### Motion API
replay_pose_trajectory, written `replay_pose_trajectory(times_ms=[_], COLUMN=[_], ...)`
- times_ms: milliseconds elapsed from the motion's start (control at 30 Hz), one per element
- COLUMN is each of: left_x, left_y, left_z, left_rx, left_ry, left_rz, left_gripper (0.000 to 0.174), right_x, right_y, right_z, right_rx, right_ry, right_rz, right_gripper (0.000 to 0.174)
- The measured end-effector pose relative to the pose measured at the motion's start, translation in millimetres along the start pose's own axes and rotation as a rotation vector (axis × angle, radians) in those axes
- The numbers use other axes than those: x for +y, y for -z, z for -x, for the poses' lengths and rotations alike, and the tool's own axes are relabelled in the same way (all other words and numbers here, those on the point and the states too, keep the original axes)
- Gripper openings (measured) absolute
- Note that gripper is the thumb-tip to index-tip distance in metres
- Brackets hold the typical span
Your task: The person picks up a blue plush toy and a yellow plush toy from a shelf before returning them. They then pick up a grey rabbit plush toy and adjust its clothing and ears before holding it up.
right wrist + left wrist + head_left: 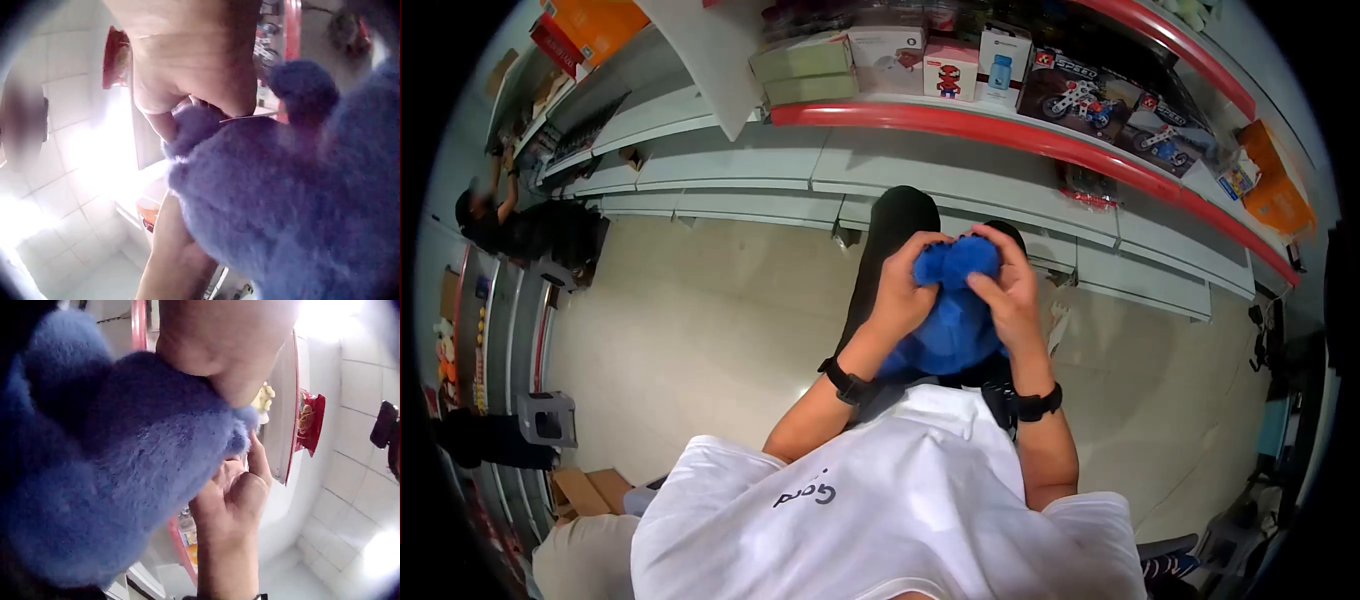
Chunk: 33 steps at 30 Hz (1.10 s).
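Note:
A blue furry plush [945, 325] lies over the lap in the head view, its upper part held between both hands. The left hand [905, 285] grips its left side, fingers curled over the top edge. The right hand [1012, 290] holds the other side, the thumb pressed on the front and the fingers behind. In the left wrist view the plush [144, 444] fills the left side, with the right hand [234, 500] at its far end. The right wrist view shows the plush [269, 187] under the right hand [194, 62]; fur hides some fingertips.
Grey shelves [720, 160] with a red edge [960, 122] stand in front, bearing boxed toys [1080, 100] and an orange bag [1275, 190]. Another person [530, 225] is at the left shelves. A grey stool [548, 418] and cardboard box [590, 492] stand at the lower left.

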<state>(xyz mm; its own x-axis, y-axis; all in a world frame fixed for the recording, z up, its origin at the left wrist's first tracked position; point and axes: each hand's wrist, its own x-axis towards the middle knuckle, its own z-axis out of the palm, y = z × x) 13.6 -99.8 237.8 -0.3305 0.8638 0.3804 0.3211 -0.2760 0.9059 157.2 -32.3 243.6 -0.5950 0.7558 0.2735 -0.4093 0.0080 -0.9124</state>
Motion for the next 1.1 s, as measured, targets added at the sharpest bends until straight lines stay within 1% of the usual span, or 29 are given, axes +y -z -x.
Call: replay_pose_trajectory(times_ms=[67, 133, 167, 233, 267, 333, 367, 433, 467, 533, 567, 600, 667, 800, 867, 900, 967, 1000, 1067, 1100], left_x=[-19, -44, -54, -63, -67, -69, -69, -70, -72, -79, -84, -87, -93, -99, -101, -100, -97, -95, -91, -93], left_y=[2, 6, 9, 14, 16, 16, 15, 16, 16, 14, 16, 16, 15, 12, 8, 7, 9, 9, 10, 12], left_z=[1, 2, 4, 5, 7, 8, 8, 7, 5, 3, 1, 0, -1, -2, -3, -3, 0, 1, 1, 2], left_rx=[0.009, 0.069, 0.073, 0.107, 0.111, 0.125, 0.117, 0.059, 0.056, 0.132, 0.11, 0.111, 0.169, 0.141, 0.134, 0.131, 0.085, 0.08, 0.012, 0.01], left_ry=[0.0, 0.134, 0.142, 0.204, 0.209, 0.04, 0.041, 0.08, 0.08, 0.246, 0.275, 0.281, 0.339, 0.382, 0.245, 0.252, 0.332, 0.34, 0.319, 0.326], left_rz=[-0.063, 0.007, 0.001, 0.168, 0.161, 0.365, 0.362, 0.342, 0.34, 0.324, 0.296, 0.297, 0.399, 0.503, 0.221, 0.227, 0.121, 0.126, 0.084, 0.088], left_gripper=[0.042, 0.039, 0.039, 0.033, 0.033, 0.024, 0.024, 0.022, 0.022, 0.022, 0.02, 0.02, 0.015, 0.013, 0.013, 0.013, 0.014, 0.014, 0.015, 0.015], right_x=[31, 48, 51, 47, 51, 59, 62, 71, 78, 87, 92, 97, 107, 109, 110, 108, 106, 103, 99, 92], right_y=[-4, -9, -10, -16, -17, -14, -13, -9, -6, 0, 3, 7, 15, 21, 22, 22, 20, 20, 17, 11], right_z=[4, 7, 7, 6, 3, -2, -3, -8, -11, -15, -17, -19, -23, -23, -22, -21, -19, -19, -21, -21], right_rx=[0.067, 0.11, 0.107, -0.04, -0.044, -0.107, -0.099, 0.01, 0.013, 0.118, 0.136, 0.136, 0.098, 0.072, 0.14, 0.145, 0.17, 0.176, 0.105, 0.124], right_ry=[-0.024, -0.034, -0.041, 0.0, -0.003, 0.164, 0.165, 0.072, 0.073, 0.048, 0.083, 0.078, 0.046, 0.008, -0.049, -0.056, -0.229, -0.237, -0.1, -0.102], right_rz=[0.006, 0.064, 0.057, 0.238, 0.23, 0.408, 0.406, 0.433, 0.431, 0.366, 0.377, 0.378, 0.314, 0.269, 0.273, 0.277, 0.264, 0.268, 0.356, 0.342], right_gripper=[0.054, 0.054, 0.054, 0.055, 0.055, 0.05, 0.05, 0.039, 0.039, 0.033, 0.031, 0.031, 0.031, 0.031, 0.029, 0.029, 0.029, 0.029, 0.03, 0.029])
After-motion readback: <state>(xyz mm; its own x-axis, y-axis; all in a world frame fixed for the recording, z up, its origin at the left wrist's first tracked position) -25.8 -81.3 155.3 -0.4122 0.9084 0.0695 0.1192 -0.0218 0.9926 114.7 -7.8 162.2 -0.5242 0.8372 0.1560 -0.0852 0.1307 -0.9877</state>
